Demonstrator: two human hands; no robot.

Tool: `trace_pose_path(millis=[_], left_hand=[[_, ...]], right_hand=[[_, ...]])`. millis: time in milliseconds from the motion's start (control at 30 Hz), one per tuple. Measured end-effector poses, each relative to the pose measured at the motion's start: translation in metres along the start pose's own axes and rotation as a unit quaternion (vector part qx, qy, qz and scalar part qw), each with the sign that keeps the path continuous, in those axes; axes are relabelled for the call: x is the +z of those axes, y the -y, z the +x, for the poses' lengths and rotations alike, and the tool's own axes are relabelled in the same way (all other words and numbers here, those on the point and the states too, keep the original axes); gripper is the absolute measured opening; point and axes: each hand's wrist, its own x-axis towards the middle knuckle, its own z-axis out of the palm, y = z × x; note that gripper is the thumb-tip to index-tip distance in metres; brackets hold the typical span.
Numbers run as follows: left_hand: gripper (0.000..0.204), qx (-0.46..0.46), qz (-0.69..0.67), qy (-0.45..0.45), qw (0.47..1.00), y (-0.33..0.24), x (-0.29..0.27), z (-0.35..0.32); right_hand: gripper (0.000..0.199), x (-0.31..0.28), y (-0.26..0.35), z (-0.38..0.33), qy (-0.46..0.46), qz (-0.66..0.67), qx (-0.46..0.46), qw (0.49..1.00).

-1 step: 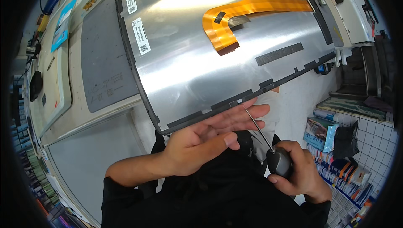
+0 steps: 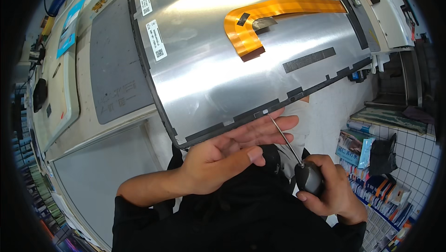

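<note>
1. As the far left of the view is taken up by the table [image 2: 87, 117], the survey starts there: a pale, shallow tray [image 2: 62, 106] rests on it, with a light-blue packet [image 2: 70, 28] lying at the tray's upper part.
2. Right of the tray lies a grey mat [image 2: 116, 66], partly covered by the panel.
3. The panel [image 2: 200, 87], silver-backed with a black rim, occupies the upper centre. Its lower edge projects past the table's front edge. Two white labels [image 2: 156, 40] are fixed near its left side.
4. The left hand [image 2: 223, 157] is under the panel's lower edge, wide, palm upturned, fingers extended; the fingertips pass partly beneath the rim. Whether it bears weight cannot be told.
5. An orange ribbon cable [image 2: 237, 27] curves across the panel's back, reaching the right rim.
6. A hand tool [image 2: 309, 180], dark-handled with a thin metal shaft, points up and left. Its tip is at the lower rim, beside a small pale spot; contact cannot be confirmed.
7. The right hand [image 2: 332, 187] is closed around the tool's handle.
8. At far right, a blue package [image 2: 350, 147] stands beside a black bag [image 2: 383, 154].
</note>
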Motion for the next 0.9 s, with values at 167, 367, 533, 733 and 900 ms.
trace_pose_path(millis=[167, 367, 533, 733, 900], left_hand=[[0.056, 0.003, -0.012, -0.007, 1.0, 0.0013, 0.0002, -0.0003], [0.055, 0.008, -0.013, -0.008, 1.0, 0.0, 0.0021, 0.0012], [0.055, 0.017, -0.012, -0.003, 1.0, 0.001, 0.0019, 0.0017], [0.055, 0.022, -0.017, -0.005, 1.0, 0.0021, 0.0024, 0.0017], [0.053, 0.012, -0.007, -0.017, 1.0, 0.001, 0.0016, 0.0022]], right_hand=[[0.052, -0.0009, 0.0036, 0.0031, 0.004, -0.012, 0.017, 1.0], [0.05, -0.0035, 0.0081, 0.0039, 0.019, -0.033, 0.025, 0.999], [0.049, -0.0051, 0.009, 0.0051, 0.02, -0.039, 0.016, 0.999], [0.048, -0.0054, 0.0083, 0.0053, 0.031, -0.034, 0.021, 0.999], [0.049, -0.003, 0.0058, 0.0057, 0.027, -0.035, 0.016, 0.999]])
